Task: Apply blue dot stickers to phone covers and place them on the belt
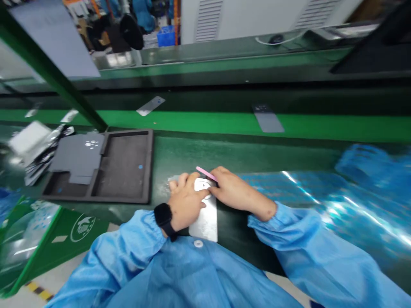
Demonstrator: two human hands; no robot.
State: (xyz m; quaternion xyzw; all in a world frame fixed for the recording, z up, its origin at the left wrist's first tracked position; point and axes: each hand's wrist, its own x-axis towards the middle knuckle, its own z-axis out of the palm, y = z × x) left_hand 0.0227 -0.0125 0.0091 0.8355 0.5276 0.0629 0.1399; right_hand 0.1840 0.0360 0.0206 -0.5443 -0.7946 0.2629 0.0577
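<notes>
A flat silver-white panel (205,220) lies on the green bench directly before me, its upper end partly covered by my fingers. My left hand (187,201), with a black watch at the wrist, rests on the panel's left side and grips it, thumb across the face. My right hand (229,188) is closed around a thin pink stick-like tool (206,173), which points up and to the left. The right fingertips touch the panel near a round mark at its upper end. What lies under the fingertips is hidden.
Left of my hands, a dark tray (149,171) holds stacked grey panels (78,154). Blue film sheets (289,192) cover the right side. Across the bench lie a grey plate (268,119) and a silver plate (150,105). A green post (61,81) rises at left, above a green bin (80,226).
</notes>
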